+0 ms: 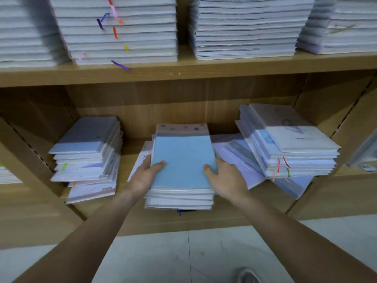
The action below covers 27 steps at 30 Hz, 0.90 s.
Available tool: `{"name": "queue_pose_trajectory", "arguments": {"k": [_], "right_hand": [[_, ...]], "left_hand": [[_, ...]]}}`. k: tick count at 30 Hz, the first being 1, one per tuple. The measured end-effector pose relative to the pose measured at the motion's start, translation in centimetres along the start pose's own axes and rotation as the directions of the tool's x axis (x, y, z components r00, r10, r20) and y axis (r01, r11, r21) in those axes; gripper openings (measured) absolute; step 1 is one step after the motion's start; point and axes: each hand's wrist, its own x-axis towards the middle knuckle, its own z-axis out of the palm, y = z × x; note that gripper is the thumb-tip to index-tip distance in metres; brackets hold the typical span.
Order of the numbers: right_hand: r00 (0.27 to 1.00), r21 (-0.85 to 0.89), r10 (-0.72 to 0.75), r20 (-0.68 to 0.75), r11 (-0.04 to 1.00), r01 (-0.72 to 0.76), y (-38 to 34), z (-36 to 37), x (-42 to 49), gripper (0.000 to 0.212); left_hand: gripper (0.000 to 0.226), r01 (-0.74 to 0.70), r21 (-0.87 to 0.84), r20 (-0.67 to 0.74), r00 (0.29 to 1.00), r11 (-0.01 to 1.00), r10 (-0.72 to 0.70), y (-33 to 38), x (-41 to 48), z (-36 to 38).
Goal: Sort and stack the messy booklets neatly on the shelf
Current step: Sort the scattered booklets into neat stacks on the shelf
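Observation:
A stack of booklets topped by a light blue cover (182, 160) sits in the middle of the lower wooden shelf (163, 221). My left hand (145, 176) grips its left side, thumb on the blue cover. My right hand (226, 176) grips its right side the same way. A slanted pile of booklets (87, 156) lies to the left. At the right, a leaning pile (289, 144) rests on several loose pale purple booklets (240, 160) spread flat.
The upper shelf board (183, 68) carries tall neat stacks of white booklets (122, 31) with coloured ribbons. Wooden side panels (326, 111) bound the compartment. Pale floor tiles (183, 258) and a shoe (246, 275) show below.

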Motion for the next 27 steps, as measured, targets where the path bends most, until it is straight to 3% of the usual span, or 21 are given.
{"name": "queue_pose_trajectory", "arguments": {"k": [5, 10, 15, 21, 27], "right_hand": [[0.986, 0.152, -0.026, 0.162, 0.988, 0.002, 0.5, 0.4, -0.3, 0.047], [0.979, 0.229, -0.041, 0.198, 0.973, -0.006, 0.1, 0.3, -0.5, 0.053], [0.962, 0.327, -0.055, 0.267, 0.944, -0.037, -1.3, 0.8, -1.0, 0.074], [0.968, 0.417, -0.104, 0.229, 0.909, -0.001, -3.3, 2.6, -1.8, 0.072], [0.962, 0.495, -0.176, 0.209, 0.868, 0.052, -5.5, 4.1, -2.2, 0.068]], "left_hand": [[0.04, -0.021, -0.032, 0.031, 0.999, 0.999, 0.022, 0.0, -0.1, -0.1], [0.042, -0.045, -0.04, 0.033, 0.998, 0.998, 0.047, 0.1, -1.3, 0.0], [0.044, -0.047, -0.055, -0.001, 0.999, 0.997, 0.047, -0.1, -1.9, -0.9], [0.039, -0.038, -0.035, -0.029, 0.999, 0.999, 0.037, -0.7, -2.8, -3.5], [0.05, -0.158, -0.008, -0.078, 0.985, 0.987, 0.157, -0.9, -4.3, -6.0]]}}
